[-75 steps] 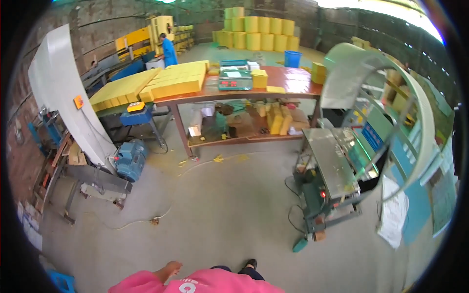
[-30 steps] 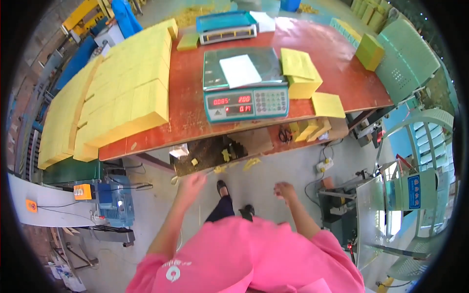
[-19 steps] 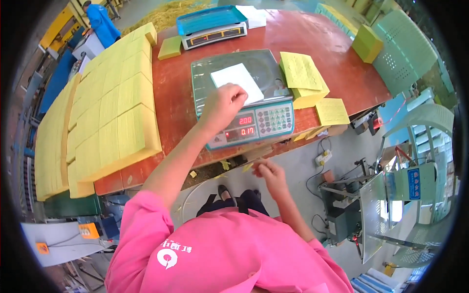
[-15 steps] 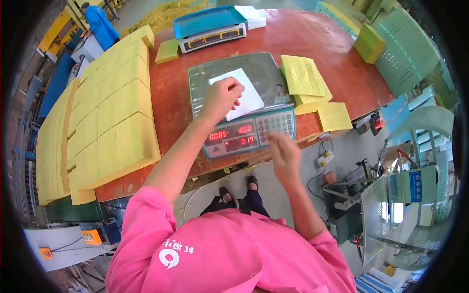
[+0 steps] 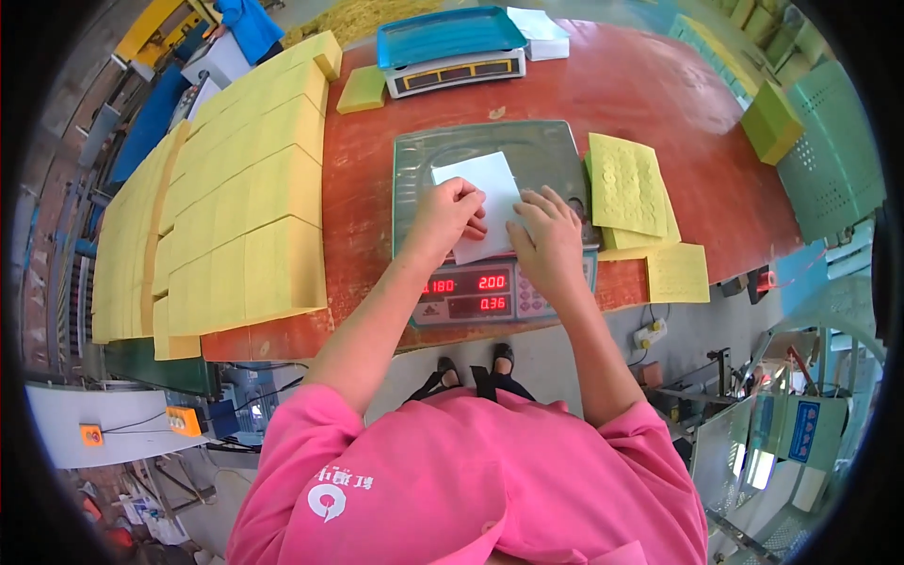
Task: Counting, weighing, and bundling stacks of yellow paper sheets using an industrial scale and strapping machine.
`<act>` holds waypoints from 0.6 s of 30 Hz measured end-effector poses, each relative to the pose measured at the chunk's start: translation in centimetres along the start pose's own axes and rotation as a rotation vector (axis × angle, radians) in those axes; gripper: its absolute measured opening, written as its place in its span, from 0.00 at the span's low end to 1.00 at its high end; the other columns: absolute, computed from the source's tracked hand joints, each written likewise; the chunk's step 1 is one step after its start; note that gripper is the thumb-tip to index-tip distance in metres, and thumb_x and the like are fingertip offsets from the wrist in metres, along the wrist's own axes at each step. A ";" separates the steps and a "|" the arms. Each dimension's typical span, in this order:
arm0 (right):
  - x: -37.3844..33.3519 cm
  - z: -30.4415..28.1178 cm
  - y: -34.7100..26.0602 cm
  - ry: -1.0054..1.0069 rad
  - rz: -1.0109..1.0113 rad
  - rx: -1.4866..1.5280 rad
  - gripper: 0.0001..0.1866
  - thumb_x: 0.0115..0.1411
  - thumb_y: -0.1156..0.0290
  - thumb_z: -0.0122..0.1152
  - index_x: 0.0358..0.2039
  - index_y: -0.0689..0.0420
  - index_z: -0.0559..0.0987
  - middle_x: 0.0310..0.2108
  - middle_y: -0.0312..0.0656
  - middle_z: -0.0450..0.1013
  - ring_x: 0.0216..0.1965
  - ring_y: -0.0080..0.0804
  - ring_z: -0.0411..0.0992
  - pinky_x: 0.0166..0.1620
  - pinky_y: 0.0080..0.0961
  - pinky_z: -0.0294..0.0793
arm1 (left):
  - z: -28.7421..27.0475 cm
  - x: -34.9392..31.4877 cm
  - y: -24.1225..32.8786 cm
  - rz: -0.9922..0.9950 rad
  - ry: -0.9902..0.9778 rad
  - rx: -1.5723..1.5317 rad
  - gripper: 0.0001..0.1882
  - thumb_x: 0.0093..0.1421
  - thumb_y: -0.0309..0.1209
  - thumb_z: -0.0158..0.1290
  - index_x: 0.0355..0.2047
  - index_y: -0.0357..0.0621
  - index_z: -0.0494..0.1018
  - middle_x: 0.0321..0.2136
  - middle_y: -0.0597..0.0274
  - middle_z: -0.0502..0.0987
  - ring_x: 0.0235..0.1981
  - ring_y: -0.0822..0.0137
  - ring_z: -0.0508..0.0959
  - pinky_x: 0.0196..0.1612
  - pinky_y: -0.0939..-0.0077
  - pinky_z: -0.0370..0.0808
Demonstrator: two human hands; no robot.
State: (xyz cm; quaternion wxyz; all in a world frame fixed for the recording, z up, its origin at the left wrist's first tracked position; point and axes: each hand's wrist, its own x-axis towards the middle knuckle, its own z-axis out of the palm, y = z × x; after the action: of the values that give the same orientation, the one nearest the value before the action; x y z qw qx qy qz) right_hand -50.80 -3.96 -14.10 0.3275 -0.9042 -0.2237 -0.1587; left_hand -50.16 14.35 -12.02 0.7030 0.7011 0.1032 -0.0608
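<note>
A white rectangular sheet or thin stack of paper (image 5: 494, 174) lies slightly turned on the glassy pan of a digital scale (image 5: 414, 155). Red digits glow on its display, beside a keypad partly covered by my right hand. Over the paper's left part is my left hand (image 5: 450, 221), its thumb and fingers pinched together; whatever is between them is hidden. My right hand (image 5: 549, 235) rests at the paper's right edge with fingers apart and bent. Just right of the scale sit yellow embossed sheets (image 5: 628, 184) in a stack, and another small yellow stack (image 5: 678, 273) is at the table's front edge.
Rows of yellow paper blocks (image 5: 245, 188) cover the red table's (image 5: 650, 94) left side. At the back are a second scale (image 5: 452, 42) with a blue tray, a white paper stack (image 5: 539, 33) and a yellow pad (image 5: 363, 89). A green perforated chair (image 5: 833, 141) stands right; a blue-clad person (image 5: 250, 24) works far left.
My right hand has moved up from in front of the keypad to the paper's right edge. My left hand stays pinched over the paper. The scale's digits have risen, and the view has shifted slightly.
</note>
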 end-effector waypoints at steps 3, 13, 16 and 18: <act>0.2 0.1 -0.3 -0.055 0.005 0.251 0.18 0.57 0.66 0.59 0.45 0.64 0.78 0.53 0.48 0.72 0.61 0.52 0.62 0.62 0.49 0.56 | 0.1 0.0 0.2 -0.014 0.005 -0.002 0.12 0.63 0.34 0.55 0.35 0.35 0.72 0.28 0.57 0.75 0.24 0.68 0.78 0.27 0.77 0.78; 0.4 -0.2 -0.1 0.052 0.005 -0.084 0.19 0.55 0.68 0.61 0.46 0.64 0.77 0.54 0.49 0.71 0.62 0.52 0.61 0.63 0.49 0.55 | 0.3 0.1 0.1 -0.015 0.011 0.008 0.13 0.63 0.35 0.55 0.35 0.35 0.72 0.27 0.58 0.75 0.24 0.69 0.79 0.27 0.78 0.79; 0.4 -0.2 -0.3 0.098 -0.015 -0.015 0.19 0.56 0.70 0.60 0.47 0.63 0.77 0.53 0.50 0.72 0.61 0.52 0.63 0.61 0.47 0.59 | 0.2 0.1 0.1 -0.018 0.019 0.007 0.13 0.63 0.36 0.56 0.34 0.36 0.73 0.27 0.58 0.75 0.25 0.69 0.79 0.28 0.78 0.79; 0.6 -0.3 -1.2 0.030 0.030 0.315 0.18 0.56 0.71 0.59 0.48 0.61 0.77 0.51 0.51 0.73 0.58 0.52 0.67 0.58 0.44 0.64 | -0.2 0.1 -0.2 -0.013 -0.001 -0.033 0.14 0.63 0.38 0.56 0.34 0.37 0.73 0.27 0.58 0.75 0.25 0.69 0.79 0.28 0.78 0.79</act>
State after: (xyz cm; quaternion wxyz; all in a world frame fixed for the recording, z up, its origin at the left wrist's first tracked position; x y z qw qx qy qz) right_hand -50.90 -3.17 -12.98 0.4711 -0.8423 -0.2273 -0.1301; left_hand -50.14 14.52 -12.24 0.7142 0.6885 0.1084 -0.0639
